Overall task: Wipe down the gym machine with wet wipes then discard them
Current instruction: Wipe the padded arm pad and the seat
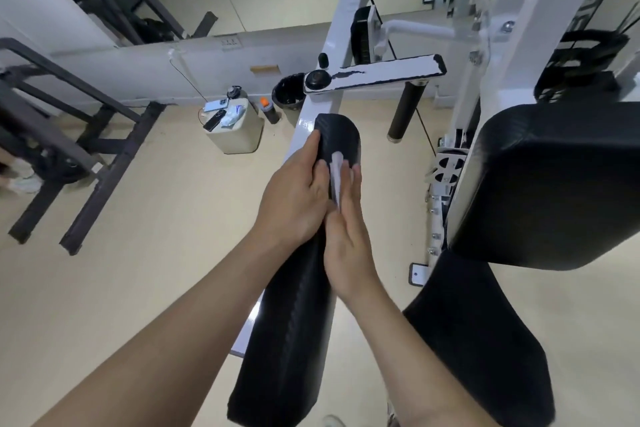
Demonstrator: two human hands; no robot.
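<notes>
At the far left a dark metal rack (69, 149) stands on the floor. Next, by the wall, a white box (239, 139) carries two phones (214, 121) on its top, and a black bin (289, 94) stands just to its right. Down the middle runs the gym machine's long black pad (294, 322), lying along its white frame (304, 121). The left hand (294, 198) grips the pad near its far end — fingers curled over the left edge, thumb on top. Just beside it the wet wipe (336, 177) lies on the pad's top face, pressed there by the straight, uncurled fingers of the right hand (346, 229). Further right — well apart from the hands — sits a broad black seat pad (554, 184).
</notes>
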